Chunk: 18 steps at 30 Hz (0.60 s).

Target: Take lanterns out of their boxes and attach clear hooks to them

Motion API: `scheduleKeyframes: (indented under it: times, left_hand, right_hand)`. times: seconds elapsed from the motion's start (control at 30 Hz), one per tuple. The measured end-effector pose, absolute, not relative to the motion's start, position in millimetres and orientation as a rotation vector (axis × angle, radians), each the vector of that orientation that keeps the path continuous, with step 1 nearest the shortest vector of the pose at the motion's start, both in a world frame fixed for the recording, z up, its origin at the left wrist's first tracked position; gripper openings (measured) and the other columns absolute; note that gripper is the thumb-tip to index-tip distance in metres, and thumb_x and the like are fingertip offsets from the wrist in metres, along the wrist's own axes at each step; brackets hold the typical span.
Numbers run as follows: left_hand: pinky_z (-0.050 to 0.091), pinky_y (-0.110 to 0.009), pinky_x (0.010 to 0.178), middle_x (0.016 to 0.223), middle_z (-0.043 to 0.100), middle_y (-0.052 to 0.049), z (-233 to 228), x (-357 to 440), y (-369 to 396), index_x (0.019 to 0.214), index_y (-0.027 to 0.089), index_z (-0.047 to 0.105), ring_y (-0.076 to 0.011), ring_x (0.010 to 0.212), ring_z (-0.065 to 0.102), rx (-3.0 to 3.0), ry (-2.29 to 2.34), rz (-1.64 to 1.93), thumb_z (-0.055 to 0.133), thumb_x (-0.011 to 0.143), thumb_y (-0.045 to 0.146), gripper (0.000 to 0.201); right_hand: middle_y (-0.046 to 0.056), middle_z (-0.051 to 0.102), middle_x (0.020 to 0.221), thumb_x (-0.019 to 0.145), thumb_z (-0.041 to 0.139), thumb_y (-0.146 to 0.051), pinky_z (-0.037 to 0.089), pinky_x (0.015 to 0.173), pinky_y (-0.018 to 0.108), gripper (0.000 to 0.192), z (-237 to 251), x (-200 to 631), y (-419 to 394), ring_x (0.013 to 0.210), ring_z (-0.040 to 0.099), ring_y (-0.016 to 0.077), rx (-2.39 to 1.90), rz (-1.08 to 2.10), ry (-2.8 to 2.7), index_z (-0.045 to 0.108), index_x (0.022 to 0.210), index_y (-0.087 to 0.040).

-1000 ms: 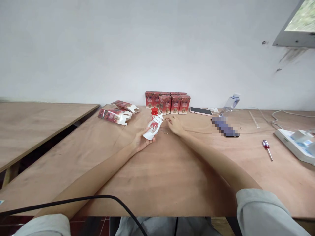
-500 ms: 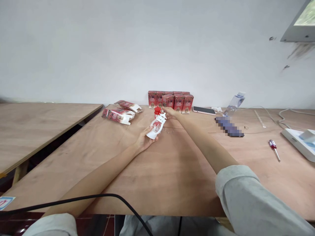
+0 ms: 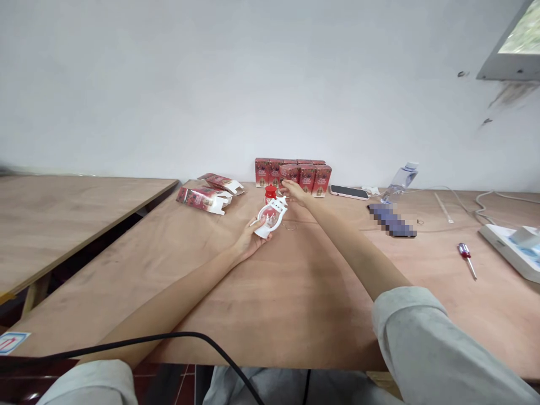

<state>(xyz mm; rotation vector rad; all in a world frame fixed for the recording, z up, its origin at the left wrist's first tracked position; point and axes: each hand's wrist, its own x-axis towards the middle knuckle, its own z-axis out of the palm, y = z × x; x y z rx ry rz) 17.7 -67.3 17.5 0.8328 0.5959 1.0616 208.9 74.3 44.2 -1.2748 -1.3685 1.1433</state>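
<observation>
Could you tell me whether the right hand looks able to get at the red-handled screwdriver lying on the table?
Probably yes: the screwdriver lies alone on bare table, nothing blocking it, though the right hand is over by the red boxes.

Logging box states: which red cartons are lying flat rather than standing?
The two opened cartons at the table's left lie flat with flaps open; the upright cartons stand against the wall.

Bare table (image 3: pixel 295 281) near the person; red boxes (image 3: pixel 295 171) block the far edge.
</observation>
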Motion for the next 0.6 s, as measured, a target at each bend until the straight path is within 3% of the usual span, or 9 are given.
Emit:
scheduleKeyframes:
  times: [0.17,0.3,0.5,0.6]
  left_hand:
    - [0.046,-0.02,0.05,0.075,0.061,-0.001,14.4,19.3,-65.4,0.085,0.016,0.053,-0.0095,0.058,0.058,0.807,0.635,1.082,0.072,0.067,0.023,0.028]
    - [0.044,-0.021,0.049,0.073,0.06,0.0,11.6,21.9,-65.1,0.079,0.016,0.052,-0.01,0.059,0.057,0.831,0.653,1.132,0.077,0.059,0.022,0.033]
    - [0.034,-0.018,0.046,0.066,0.053,0.004,8.2,26.1,-67.5,0.075,0.016,0.05,-0.0065,0.054,0.047,1.008,0.842,1.349,0.08,0.051,0.03,0.041]
    - [0.04,-0.021,0.056,0.068,0.052,0.005,9.6,26.0,-73.9,0.075,0.017,0.049,-0.0084,0.061,0.049,1.307,0.987,1.52,0.079,0.05,0.032,0.042]
  right_hand:
    - [0.006,0.064,0.094,0.089,0.044,-0.032,0.046,0.059,0.021,0.023,54.2,195.2,53.3,0.065,0.059,0.009,-1.16,1.16,-1.326,0.055,0.105,-0.019]
    - [0.005,0.062,0.094,0.089,0.042,-0.034,0.045,0.058,0.022,0.023,48.2,205.5,7.8,0.065,0.058,0.0088,-1.1,1.061,-1.378,0.057,0.094,-0.018]
    - [0.006,0.049,0.13,0.082,0.055,-0.042,0.049,0.067,0.029,0.05,13.7,217.9,-79.3,0.08,0.059,0.0135,-0.994,0.941,-1.63,0.041,0.128,-0.03]
    - [0.007,0.045,0.134,0.084,0.053,-0.04,0.049,0.079,0.033,0.051,2.7,215.1,-97.1,0.091,0.057,0.0155,-1.008,0.898,-1.742,0.038,0.132,-0.029]
